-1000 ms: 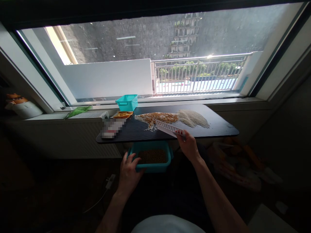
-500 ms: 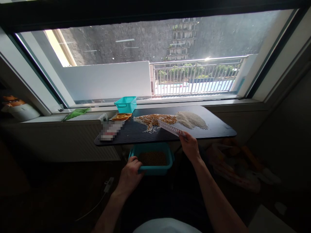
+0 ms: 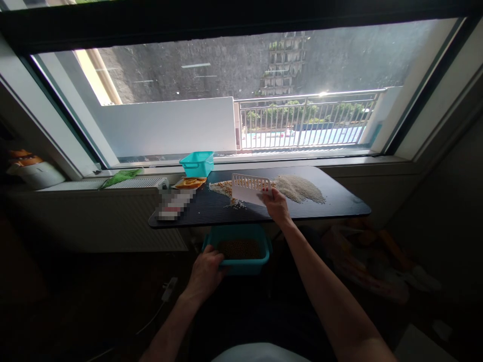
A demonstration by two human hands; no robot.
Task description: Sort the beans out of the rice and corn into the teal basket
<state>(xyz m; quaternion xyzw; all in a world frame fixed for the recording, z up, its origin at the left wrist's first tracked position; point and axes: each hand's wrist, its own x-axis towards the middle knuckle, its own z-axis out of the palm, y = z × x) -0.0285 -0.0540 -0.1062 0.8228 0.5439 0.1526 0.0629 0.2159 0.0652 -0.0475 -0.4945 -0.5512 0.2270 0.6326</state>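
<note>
My right hand (image 3: 277,206) grips a flat white slotted scraper (image 3: 247,191) by its right end, its slotted edge up, over the grains on the dark tabletop (image 3: 343,203). Behind the scraper, partly hidden, lie yellow-orange kernels (image 3: 226,188) mixed with white grains. To the right spreads a pile of white grains (image 3: 300,187). A few grains lie loose at the scraper's lower left. My left hand (image 3: 207,269) is closed on the near left rim of a teal bin (image 3: 245,262) below the table's front edge. Brownish kernels (image 3: 239,248) cover the bin's bottom.
A smaller turquoise basket (image 3: 197,163) stands at the table's back left, beside an orange packet (image 3: 190,183) and a blurred-out flat item (image 3: 175,205). A radiator (image 3: 113,216) with a green cloth (image 3: 123,177) is at left. Bags (image 3: 366,261) lie on the dark floor at right.
My right hand has moved slightly left and turned the scraper, so its broad slotted face now shows over the kernels. My left hand stays on the teal bin's rim.
</note>
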